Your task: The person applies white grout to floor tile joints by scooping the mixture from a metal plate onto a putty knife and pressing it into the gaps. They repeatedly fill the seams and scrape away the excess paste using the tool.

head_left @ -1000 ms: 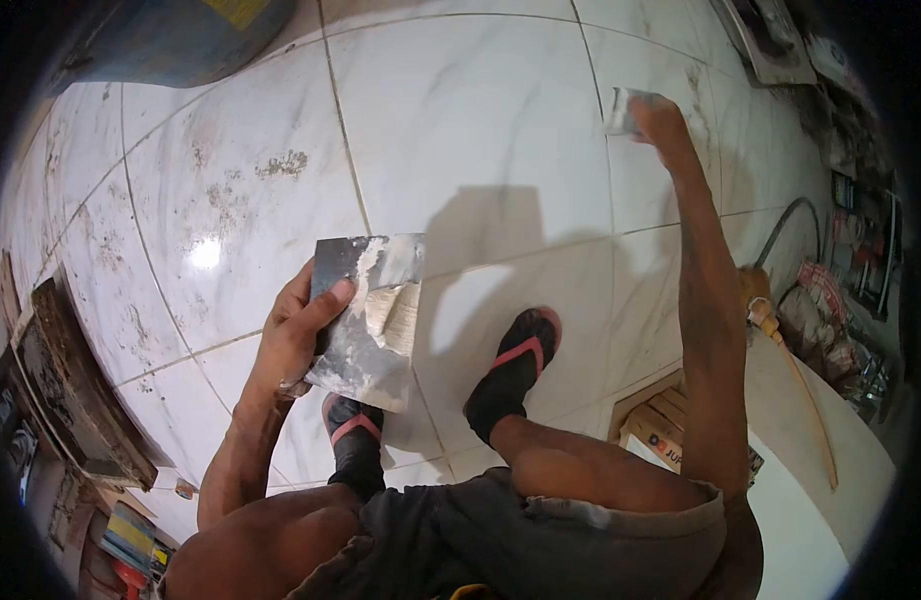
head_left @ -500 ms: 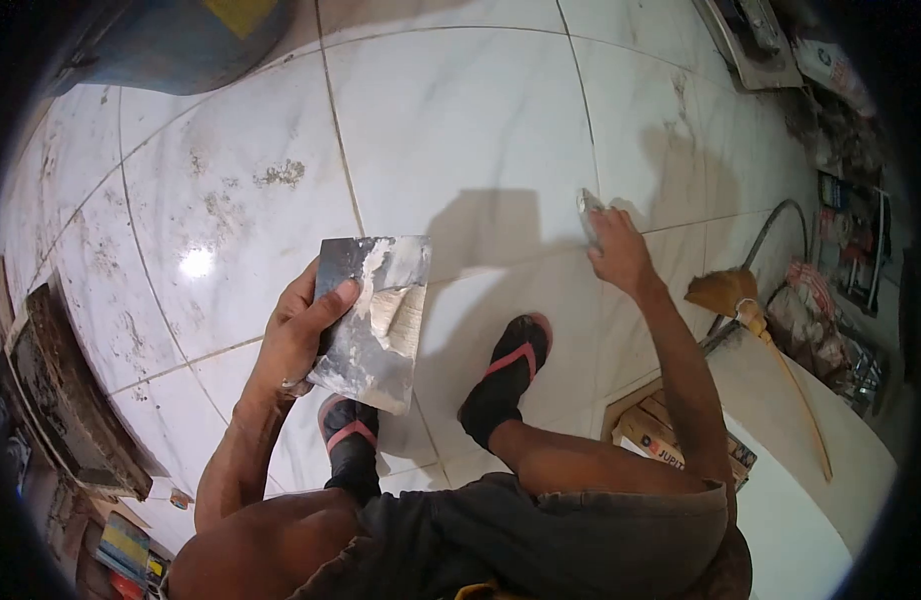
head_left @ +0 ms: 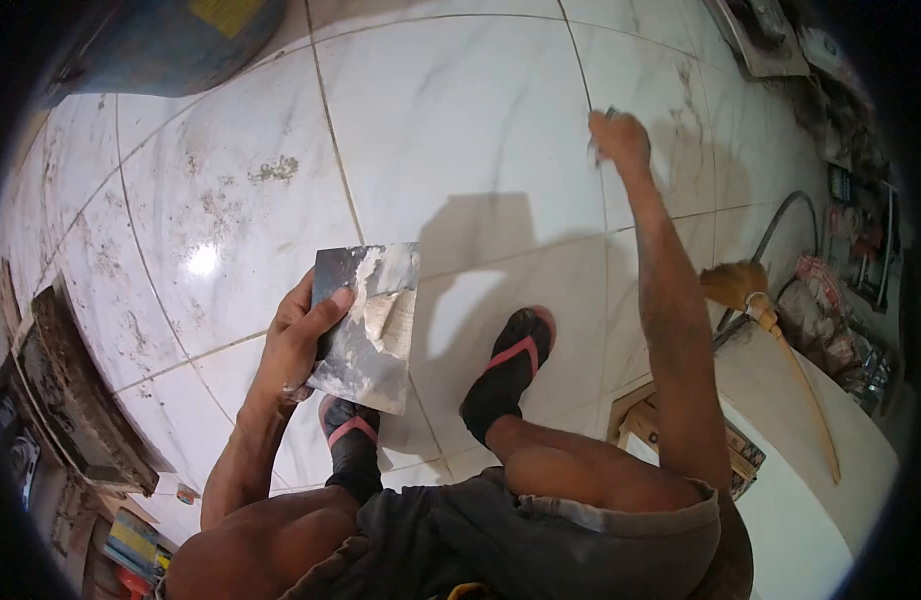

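Observation:
My left hand (head_left: 303, 338) grips a flat dark plate (head_left: 369, 330) by its left edge, thumb on top. A pale mound of paste (head_left: 389, 318) and white smears lie on the plate, which is above my left foot. Farther forward on the right, my right hand (head_left: 621, 140) is closed round a small tool (head_left: 595, 150), probably a scraper, at a grout line of the white tiled floor (head_left: 461, 110). My fingers cover most of the tool.
A blue-grey drum (head_left: 171, 45) stands at the upper left. Leaning at the left is a dirty wooden frame (head_left: 76, 400). On the right are a broom (head_left: 736, 287), plastic bags (head_left: 811, 300) and a cardboard box (head_left: 641, 420) near my right leg.
My right hand has moved forward along the grout line, away from my body, with the tool in it. My left hand and the plate have barely shifted.

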{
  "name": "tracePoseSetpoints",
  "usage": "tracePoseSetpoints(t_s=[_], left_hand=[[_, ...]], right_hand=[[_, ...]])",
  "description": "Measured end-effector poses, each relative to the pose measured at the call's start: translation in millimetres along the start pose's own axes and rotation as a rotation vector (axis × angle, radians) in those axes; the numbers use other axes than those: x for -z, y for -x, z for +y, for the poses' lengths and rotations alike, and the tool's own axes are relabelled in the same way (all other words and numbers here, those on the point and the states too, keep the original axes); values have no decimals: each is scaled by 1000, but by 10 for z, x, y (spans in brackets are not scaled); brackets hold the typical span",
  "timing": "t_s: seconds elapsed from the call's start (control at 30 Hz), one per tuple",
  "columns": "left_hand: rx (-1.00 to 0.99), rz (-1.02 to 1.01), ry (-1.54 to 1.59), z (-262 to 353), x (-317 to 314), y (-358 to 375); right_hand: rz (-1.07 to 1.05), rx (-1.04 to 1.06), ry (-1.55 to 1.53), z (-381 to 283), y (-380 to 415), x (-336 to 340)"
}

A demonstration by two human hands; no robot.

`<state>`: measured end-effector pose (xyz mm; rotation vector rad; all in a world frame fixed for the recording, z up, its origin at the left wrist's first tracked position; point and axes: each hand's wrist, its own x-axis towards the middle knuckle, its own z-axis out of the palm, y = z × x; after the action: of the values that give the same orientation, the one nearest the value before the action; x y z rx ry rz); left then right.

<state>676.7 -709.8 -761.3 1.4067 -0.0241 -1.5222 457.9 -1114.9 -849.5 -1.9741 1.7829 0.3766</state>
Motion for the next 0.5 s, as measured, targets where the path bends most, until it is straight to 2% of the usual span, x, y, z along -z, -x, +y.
tracePoseSetpoints(t_s=[0.03,0.13,0.2,0.27,0.33,0.43,0.5], left_hand=[[2,4,6,-1,-29,-10],[-3,10,-4,34,-81,-60],[-6,7,-36,74,-96,-90],[-4,32,-65,109,-96,-145],[-10,48,-67,104,-111,-207],[-23,47,-12,76,-181,-362],[-10,32,67,111,-298,-458]], right_hand=[[4,-9,-103,-59,-93,73],[-4,211,-984,145,-308,118],[0,361,-837,312,-182,282],[-69,338,-924,449,-58,386],[-213,111,-1240,599,75,386],[-362,145,-1449,609,515,393],[-431,260,-1409,429,917,425]])
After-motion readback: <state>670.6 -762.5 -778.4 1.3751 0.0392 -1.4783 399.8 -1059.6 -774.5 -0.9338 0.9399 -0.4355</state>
